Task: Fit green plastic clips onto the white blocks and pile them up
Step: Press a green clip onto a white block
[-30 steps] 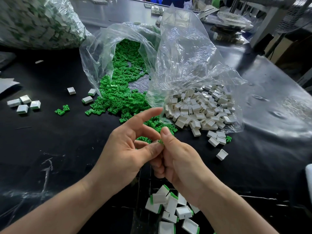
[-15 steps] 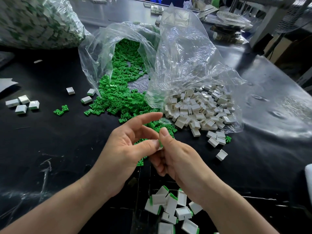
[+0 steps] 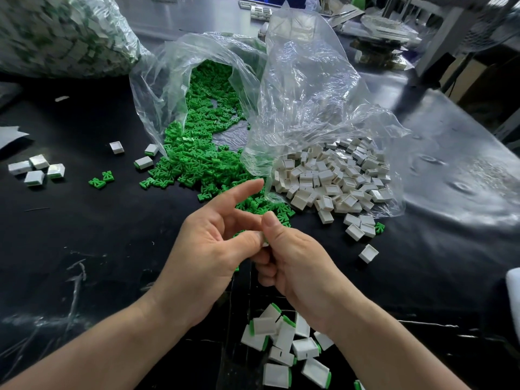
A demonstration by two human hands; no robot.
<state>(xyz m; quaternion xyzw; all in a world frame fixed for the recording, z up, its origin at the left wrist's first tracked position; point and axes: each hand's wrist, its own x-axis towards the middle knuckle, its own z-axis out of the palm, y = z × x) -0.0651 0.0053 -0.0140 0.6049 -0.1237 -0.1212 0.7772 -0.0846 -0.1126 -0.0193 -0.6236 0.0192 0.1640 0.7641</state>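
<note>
**While both hands pinch one block, a clip is going on**

Because the fingers cover nearly all of it, only a sliver of the white block (image 3: 265, 244) shows, held between the two hands at the centre of the frame. The left hand (image 3: 208, 249) pinches it narrowly with thumb and middle fingers, its forefinger stretched free toward the upper right. The right hand (image 3: 298, 266) grips it from the other side, thumb on top and the other fingers curled under. Whether a green clip is already seated in it cannot be told (there is a faint green tinge at the fingertips, no more).

This looks like the fitting step, midway. The next move calls for a square push so the clip goes fully home. Then a short drop should put it on the finished pile (image 3: 284, 344), bottom centre, just below the right wrist.

Supplies lie beyond the hands. The heap of green clips (image 3: 202, 164) spills from a clear bag (image 3: 304, 88) at upper centre. The heap of bare blocks (image 3: 332, 178) sits to the right of it, half under the plastic. A few loose blocks (image 3: 36, 170) rest at mid left on the black table (image 3: 84, 235). A big full bag (image 3: 56, 32) fills the upper left.
</note>
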